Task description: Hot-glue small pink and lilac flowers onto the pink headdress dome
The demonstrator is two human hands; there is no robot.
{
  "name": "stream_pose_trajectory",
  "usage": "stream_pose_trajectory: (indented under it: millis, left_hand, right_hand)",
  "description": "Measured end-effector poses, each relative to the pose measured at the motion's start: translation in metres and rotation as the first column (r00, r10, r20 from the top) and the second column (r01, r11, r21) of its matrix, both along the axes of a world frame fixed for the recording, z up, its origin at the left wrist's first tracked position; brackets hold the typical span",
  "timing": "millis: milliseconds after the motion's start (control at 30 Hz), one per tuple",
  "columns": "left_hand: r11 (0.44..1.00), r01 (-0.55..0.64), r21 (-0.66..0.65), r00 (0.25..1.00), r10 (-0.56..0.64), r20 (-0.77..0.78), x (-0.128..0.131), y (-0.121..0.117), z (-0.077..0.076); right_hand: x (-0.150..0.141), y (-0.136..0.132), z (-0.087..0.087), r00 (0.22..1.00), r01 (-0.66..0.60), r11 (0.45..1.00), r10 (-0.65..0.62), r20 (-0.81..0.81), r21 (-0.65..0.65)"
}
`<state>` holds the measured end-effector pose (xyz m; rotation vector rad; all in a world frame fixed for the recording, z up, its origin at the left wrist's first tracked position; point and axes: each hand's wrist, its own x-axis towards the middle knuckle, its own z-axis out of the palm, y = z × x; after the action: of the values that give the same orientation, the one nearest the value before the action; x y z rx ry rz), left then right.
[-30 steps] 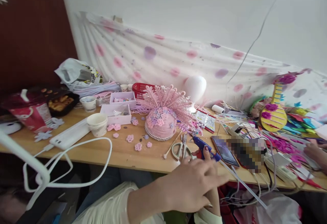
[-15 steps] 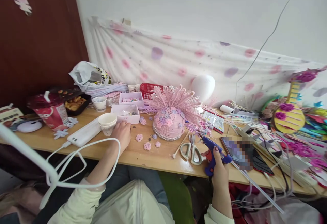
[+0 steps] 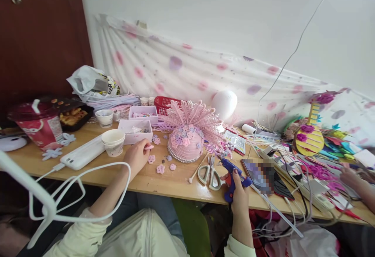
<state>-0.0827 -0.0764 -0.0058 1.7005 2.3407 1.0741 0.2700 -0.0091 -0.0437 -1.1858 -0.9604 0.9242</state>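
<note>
Between the fingertips of my left hand [image 3: 137,156] is a small pink flower [image 3: 149,147], just above the wooden table. Several more little flowers [image 3: 160,169] lie on the wood to the right of that hand. My right hand [image 3: 241,194] is wrapped around a blue glue gun [image 3: 234,177], its nozzle pointing up and left. Between the hands stands a pink dome-shaped headpiece [image 3: 185,143] with a pearl rim, flowers on its front and a fan of fuzzy pink plumes behind. Scissors [image 3: 209,174] lie beside the glue gun's tip.
Stacked paper cups [image 3: 113,143], a white power bank [image 3: 83,152] and open boxes [image 3: 135,132] surround my left hand. A white cable [image 3: 125,165] loops over that forearm. Phones [image 3: 258,175] and a power strip [image 3: 304,190] sit at right. Another person's hand [image 3: 356,179] is at the far right.
My left hand has come away from the white box and now shows a pink flower in its fingertips. The view has shifted right, and another person's hand has appeared.
</note>
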Motion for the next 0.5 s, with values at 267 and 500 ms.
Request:
stream_pose_trajectory:
  millis: [267, 500]
  left_hand:
    - [0.996, 0.052, 0.065, 0.995, -0.058, 0.080, 0.002, 0.002, -0.004]
    - [0.993, 0.086, 0.084, 0.986, -0.097, 0.138, -0.007, 0.002, -0.004]
  right_hand:
    - [-0.023, -0.003, 0.048, 0.982, -0.187, 0.962, 0.179, 0.061, 0.197]
    - [-0.047, 0.002, 0.059, 0.965, -0.262, 0.957, 0.259, 0.033, 0.122]
